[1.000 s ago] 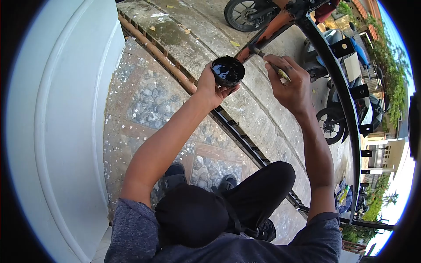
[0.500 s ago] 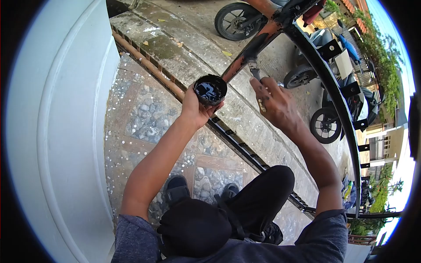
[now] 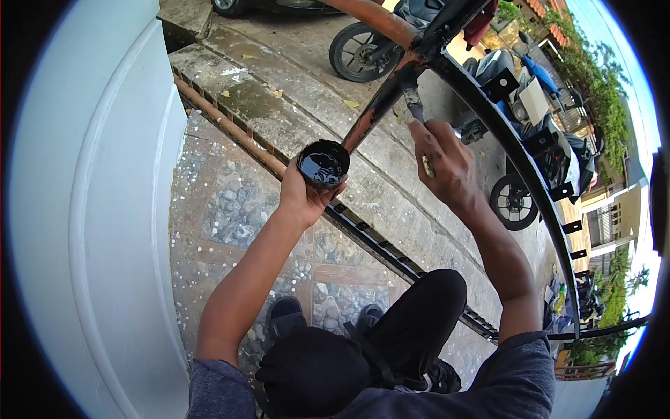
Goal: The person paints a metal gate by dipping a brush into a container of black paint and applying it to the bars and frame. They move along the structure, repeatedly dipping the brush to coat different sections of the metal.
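A round container of glossy black paint (image 3: 323, 165) rests in my left hand (image 3: 306, 195), whose fingers wrap round its side and base. My right hand (image 3: 447, 159) grips a paintbrush (image 3: 413, 105), and the bristles touch the slanting metal post (image 3: 380, 105) close under its upper joint. Black paint covers much of that post, while reddish-brown shows on its lower part. The post's lower end is hidden behind the container.
A curved black rail with tabs (image 3: 520, 119) arcs down the right side. A low rail (image 3: 377, 244) runs diagonally past my knee. Motorcycles (image 3: 363, 52) stand beyond the frame. At the left is a white wall (image 3: 118, 209).
The brush and my right hand have moved up along the post towards the joint. More of the post's upper part looks black. The view has shifted slightly.
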